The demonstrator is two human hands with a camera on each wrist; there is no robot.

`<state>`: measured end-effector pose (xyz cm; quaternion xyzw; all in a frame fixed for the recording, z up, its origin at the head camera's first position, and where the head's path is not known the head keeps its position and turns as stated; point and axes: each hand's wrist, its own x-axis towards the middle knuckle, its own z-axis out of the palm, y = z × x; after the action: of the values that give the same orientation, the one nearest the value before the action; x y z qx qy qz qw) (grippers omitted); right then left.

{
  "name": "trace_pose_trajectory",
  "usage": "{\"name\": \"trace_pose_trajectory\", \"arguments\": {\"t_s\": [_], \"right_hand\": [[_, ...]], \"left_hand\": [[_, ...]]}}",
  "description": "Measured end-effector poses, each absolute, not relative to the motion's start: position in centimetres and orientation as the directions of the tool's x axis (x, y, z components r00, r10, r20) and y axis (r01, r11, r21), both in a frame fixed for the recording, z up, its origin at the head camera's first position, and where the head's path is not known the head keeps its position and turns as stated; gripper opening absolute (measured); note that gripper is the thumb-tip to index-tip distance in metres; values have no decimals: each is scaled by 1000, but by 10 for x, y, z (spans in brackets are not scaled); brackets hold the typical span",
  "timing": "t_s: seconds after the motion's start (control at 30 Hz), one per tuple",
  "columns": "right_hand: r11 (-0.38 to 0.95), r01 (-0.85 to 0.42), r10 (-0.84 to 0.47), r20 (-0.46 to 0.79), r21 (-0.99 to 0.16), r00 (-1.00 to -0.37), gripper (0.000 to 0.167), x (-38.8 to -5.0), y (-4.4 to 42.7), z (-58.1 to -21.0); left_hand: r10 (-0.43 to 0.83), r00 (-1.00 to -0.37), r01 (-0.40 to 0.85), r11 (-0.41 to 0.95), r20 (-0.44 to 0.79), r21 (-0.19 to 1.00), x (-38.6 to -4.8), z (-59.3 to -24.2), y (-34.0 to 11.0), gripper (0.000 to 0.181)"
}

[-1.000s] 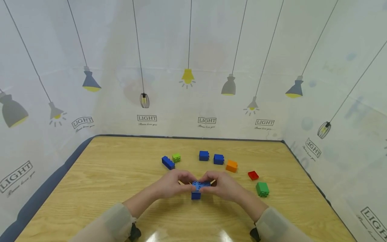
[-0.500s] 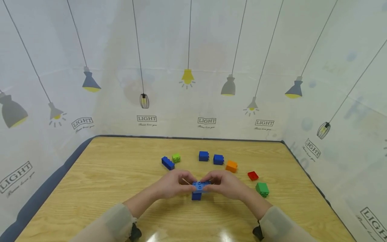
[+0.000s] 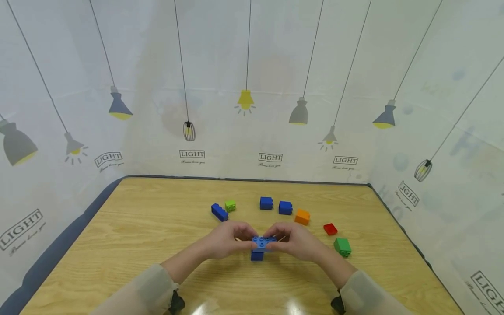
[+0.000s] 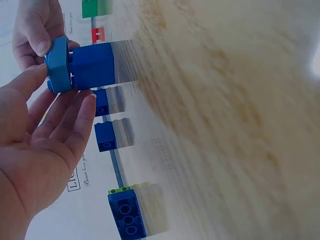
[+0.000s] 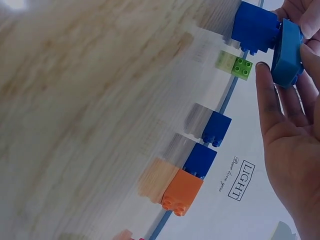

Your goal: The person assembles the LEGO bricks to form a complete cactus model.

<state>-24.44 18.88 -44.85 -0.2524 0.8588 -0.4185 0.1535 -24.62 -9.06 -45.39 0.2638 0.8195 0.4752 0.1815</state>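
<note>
A light blue brick [image 3: 261, 243], studs upward, sits directly above a dark blue brick [image 3: 257, 256] that stands on the table. In the left wrist view, some of the dark blue brick's [image 4: 94, 66] studs show in a narrow gap under the light blue brick [image 4: 59, 65]. Whether the two are joined I cannot tell. My left hand [image 3: 228, 238] pinches the light blue brick's left part between thumb and fingers. From the other side my right hand [image 3: 295, 243] holds it likewise, its thumb on the near face. Some fingertips are hidden behind the brick in the head view.
Beyond my hands lie a long blue brick [image 3: 219, 212], a lime green brick [image 3: 230, 205], two blue bricks [image 3: 266, 203] and an orange brick [image 3: 302, 217]. To the right are a flat red piece [image 3: 330, 229] and a green brick [image 3: 342, 247]. A printed curtain [image 3: 220, 109] surrounds the wooden table [image 3: 157, 210].
My right thumb has shifted slightly right along the light blue brick, and more of its near face shows. Both hands stay at the same spot; the other bricks have not moved.
</note>
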Motion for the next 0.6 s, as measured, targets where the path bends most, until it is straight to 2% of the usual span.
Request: {"name": "trace_pose_trajectory", "arguments": {"t_s": [0.6], "right_hand": [[515,-297,-566,-59,-804,-822,17,-247,189,-455]], "left_hand": [[604,-797,248,362,-23,899,-246,-460,-88,15]]}}
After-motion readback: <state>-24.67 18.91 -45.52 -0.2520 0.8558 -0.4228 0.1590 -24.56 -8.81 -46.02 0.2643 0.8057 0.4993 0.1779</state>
